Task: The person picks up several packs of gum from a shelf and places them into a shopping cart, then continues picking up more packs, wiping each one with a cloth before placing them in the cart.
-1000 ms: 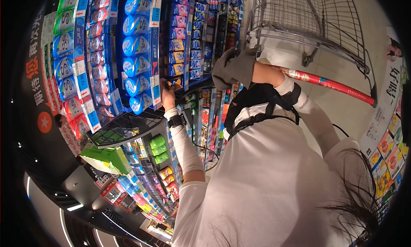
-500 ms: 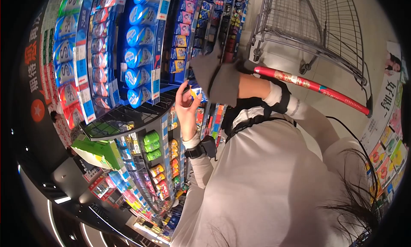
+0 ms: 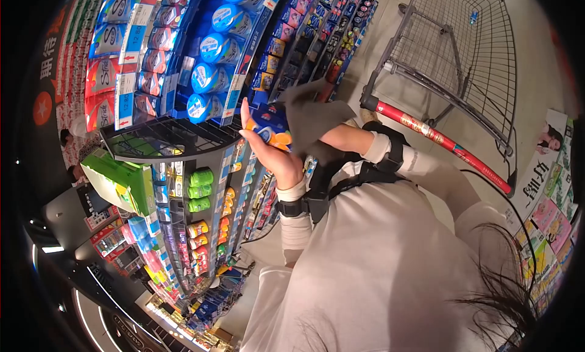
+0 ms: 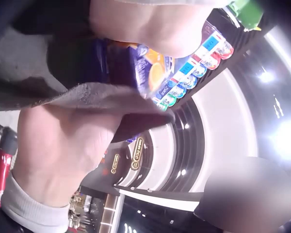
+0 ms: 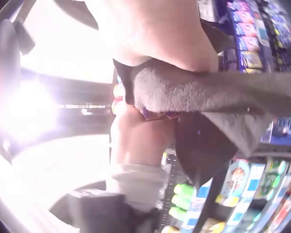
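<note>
In the head view my left hand holds a small blue packet with orange fruit printed on it, thumb and a finger at its near side. A grey cloth drapes over my right hand and overlaps the packet's far side. The left wrist view shows the packet under the left hand, with the cloth right against it. From the right wrist, the cloth hangs bunched below the right hand. My right fingertips are hidden in its folds.
To the left stands a curved shelf rack with blue tubs, bags and several packets. Its lower wire shelf lies close to the left hand, with green containers below. A shopping cart with a red handle stands to the right.
My left hand has come away from the shelf with the packet and moved toward my body. The right hand has brought the cloth over against the packet. The view has turned.
</note>
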Demonstrator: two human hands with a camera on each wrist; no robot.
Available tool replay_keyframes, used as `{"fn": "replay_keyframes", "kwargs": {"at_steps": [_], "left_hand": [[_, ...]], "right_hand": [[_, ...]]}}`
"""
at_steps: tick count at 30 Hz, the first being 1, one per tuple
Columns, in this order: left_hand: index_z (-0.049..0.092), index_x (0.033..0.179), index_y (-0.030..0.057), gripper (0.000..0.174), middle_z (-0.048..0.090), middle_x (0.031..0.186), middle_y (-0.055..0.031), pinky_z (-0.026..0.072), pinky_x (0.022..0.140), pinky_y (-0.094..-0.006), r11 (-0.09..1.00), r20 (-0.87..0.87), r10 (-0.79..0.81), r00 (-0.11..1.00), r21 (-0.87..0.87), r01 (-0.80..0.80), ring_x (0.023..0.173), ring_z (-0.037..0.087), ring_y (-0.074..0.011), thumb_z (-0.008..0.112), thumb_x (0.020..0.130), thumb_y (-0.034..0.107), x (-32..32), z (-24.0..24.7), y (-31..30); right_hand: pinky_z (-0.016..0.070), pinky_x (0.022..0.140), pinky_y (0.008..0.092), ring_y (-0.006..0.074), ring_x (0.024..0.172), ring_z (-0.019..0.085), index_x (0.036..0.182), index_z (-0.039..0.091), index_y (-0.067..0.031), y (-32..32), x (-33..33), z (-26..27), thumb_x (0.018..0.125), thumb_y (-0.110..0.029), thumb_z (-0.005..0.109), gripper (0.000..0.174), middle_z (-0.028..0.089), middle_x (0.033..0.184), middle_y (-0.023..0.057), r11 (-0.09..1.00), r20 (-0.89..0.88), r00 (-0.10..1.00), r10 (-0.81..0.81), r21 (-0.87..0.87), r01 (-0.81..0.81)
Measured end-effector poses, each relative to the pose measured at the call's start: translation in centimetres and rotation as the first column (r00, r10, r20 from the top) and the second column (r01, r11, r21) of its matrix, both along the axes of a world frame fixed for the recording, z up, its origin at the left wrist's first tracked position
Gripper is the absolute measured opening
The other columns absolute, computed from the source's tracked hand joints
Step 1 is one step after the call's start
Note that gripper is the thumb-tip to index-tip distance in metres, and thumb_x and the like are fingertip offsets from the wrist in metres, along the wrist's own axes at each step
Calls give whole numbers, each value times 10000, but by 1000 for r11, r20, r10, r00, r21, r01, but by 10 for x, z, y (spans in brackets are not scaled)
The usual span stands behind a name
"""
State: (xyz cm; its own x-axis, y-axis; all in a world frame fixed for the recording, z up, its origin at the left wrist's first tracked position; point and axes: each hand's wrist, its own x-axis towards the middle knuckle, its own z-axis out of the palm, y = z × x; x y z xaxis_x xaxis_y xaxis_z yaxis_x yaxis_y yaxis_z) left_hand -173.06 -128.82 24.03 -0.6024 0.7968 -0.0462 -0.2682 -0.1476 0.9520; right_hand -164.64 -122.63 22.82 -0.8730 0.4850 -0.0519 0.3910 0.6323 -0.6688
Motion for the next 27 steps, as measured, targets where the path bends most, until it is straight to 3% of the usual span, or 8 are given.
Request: {"fn": "replay_keyframes", "kwargs": {"at_steps": [7, 8, 13, 22, 23, 25, 26, 27], "left_hand": [[225, 1430, 89, 613, 457, 1292, -121, 374, 989, -378, 984, 252, -161, 954, 120, 135, 1146, 487, -233, 317, 966, 479, 5, -3, -14], [194, 1437, 87, 624, 377, 1353, -122, 343, 1013, -370, 988, 6, -141, 990, 68, 141, 1193, 440, -238, 378, 957, 442, 4, -9, -15], [95, 1451, 50, 738, 230, 1446, -132, 251, 1066, -366, 986, -270, -81, 960, 119, 116, 1280, 335, -242, 522, 910, 316, 15, 2, -16], [47, 1455, 36, 959, 116, 1482, -124, 181, 1093, -359, 991, -464, -101, 880, 30, 129, 1348, 186, -243, 677, 780, 292, 20, 12, -20], [43, 1456, 36, 1000, 111, 1483, -118, 201, 1086, -355, 987, -507, -111, 855, 46, 155, 1335, 215, -243, 711, 746, 261, 24, 16, -20], [40, 1456, 34, 987, 120, 1480, -119, 253, 1065, -347, 988, -382, -116, 917, 52, 147, 1296, 285, -241, 705, 738, 162, 32, 23, -19], [38, 1456, 35, 980, 142, 1472, -121, 277, 1051, -345, 985, -314, -142, 939, 52, 166, 1274, 316, -242, 703, 745, 143, 32, 23, -17], [36, 1456, 36, 972, 164, 1463, -123, 302, 1036, -343, 981, -243, -168, 955, 54, 186, 1252, 348, -244, 700, 752, 124, 33, 24, -15]], "right_hand": [[457, 550, 358, 282, 657, 601, 753, 600, -38, -14, -5, -11, 686, -134, 605, 117, 608, 753, 116, 915, -540, 819, -194, 201, 350], [447, 560, 368, 277, 706, 597, 770, 600, -53, -14, -2, -5, 694, -148, 604, 122, 600, 784, 115, 913, -829, 460, -317, -136, 385], [459, 771, 369, 288, 913, 578, 903, 622, -46, -21, 14, -6, 735, -100, 577, 182, 604, 960, 129, 940, -679, 664, -313, -123, 317], [447, 895, 324, 224, 1022, 567, 1163, 554, -41, -14, 8, -27, 854, -115, 547, 317, 558, 1182, 132, 952, -840, 476, -261, -143, 271], [448, 893, 315, 197, 1021, 558, 1165, 533, -27, -10, 10, -21, 865, -125, 545, 316, 552, 1171, 117, 926, -859, 356, -367, -376, 46], [452, 889, 295, 142, 1018, 541, 1169, 490, 2, -6, 13, -11, 886, -144, 541, 322, 541, 1148, 86, 618, -751, 203, -628, -640, -456], [448, 879, 296, 166, 994, 545, 1166, 463, 10, -25, 6, -17, 878, -137, 544, 334, 532, 1107, 96, 269, -489, 261, -832, -769, -580], [448, 879, 296, 166, 994, 545, 1166, 463, 10, -29, 7, -18, 878, -137, 544, 334, 532, 1107, 96, 268, -488, 267, -831, -772, -577]]}}
